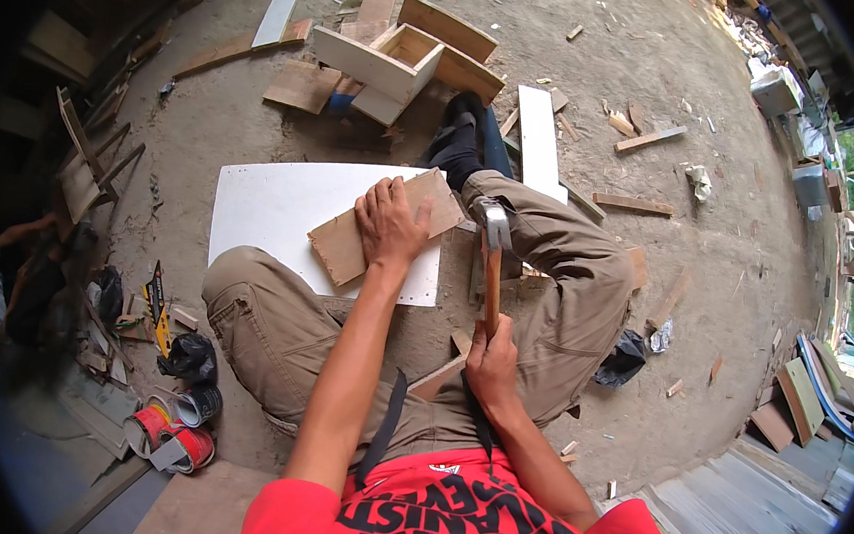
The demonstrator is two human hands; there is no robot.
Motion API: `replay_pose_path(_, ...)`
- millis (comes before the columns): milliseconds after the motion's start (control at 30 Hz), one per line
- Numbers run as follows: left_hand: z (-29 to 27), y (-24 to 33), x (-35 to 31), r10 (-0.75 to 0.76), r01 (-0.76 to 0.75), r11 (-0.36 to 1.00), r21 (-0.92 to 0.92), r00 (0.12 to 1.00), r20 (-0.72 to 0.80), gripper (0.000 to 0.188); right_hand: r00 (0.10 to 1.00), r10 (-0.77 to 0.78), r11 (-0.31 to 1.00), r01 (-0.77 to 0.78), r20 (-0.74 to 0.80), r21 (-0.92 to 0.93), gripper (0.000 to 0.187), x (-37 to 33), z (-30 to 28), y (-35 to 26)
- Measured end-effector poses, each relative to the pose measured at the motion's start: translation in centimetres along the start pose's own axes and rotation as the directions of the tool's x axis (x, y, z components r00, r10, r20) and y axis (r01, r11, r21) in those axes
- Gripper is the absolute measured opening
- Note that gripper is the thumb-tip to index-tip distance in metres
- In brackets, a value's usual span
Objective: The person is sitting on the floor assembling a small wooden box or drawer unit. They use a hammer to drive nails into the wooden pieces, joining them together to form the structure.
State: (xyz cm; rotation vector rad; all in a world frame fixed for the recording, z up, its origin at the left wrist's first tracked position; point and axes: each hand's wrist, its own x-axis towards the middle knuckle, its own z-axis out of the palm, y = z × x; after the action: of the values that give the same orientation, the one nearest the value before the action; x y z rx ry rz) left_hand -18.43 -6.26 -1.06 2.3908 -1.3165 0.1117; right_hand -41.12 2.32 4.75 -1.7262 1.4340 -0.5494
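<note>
My left hand (390, 222) grips a brown wooden board (340, 247), its fingers over the far edge and the thumb pressed on the face. Under that board lies a wide white panel (266, 204) with small dark holes or nail marks along its edges. In my right hand (492, 362) is a claw hammer (493, 272), held by its wooden handle with the metal head pointing away from me. The hammer head is just right of the board, over my bent right leg, apart from the board.
A partly built wooden box (403, 59) stands beyond my feet among loose boards. A narrow white plank (540, 140) and wood offcuts (650, 139) lie to the right. At left are a yellow-and-black handsaw (156, 308), a black plastic bag (189, 359) and cans (184, 447). Another person (10, 279) sits far left.
</note>
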Motion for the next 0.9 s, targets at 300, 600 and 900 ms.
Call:
replay_pose_path(300,-0.2,-0.1,0.1,0.007,-0.007,1.000,-0.022,1.000,-0.003,0.058,0.998,-0.016,0.992,0.024,-0.065,0.121,0.022,0.0,-0.2,0.4)
replay_pose_path(600,0.7,-1.1,2.3,0.022,-0.024,0.999,-0.039,0.998,-0.062,0.058,0.963,-0.242,0.931,0.265,-0.120,0.249,0.022,5.3,0.6,-2.0)
replay_pose_path(900,-0.7,-1.5,3.5,0.164,-0.163,0.987,-0.009,0.985,0.055,0.113,0.968,-0.242,0.953,0.251,-0.072,0.167,0.035,12.8,2.0,-0.7)
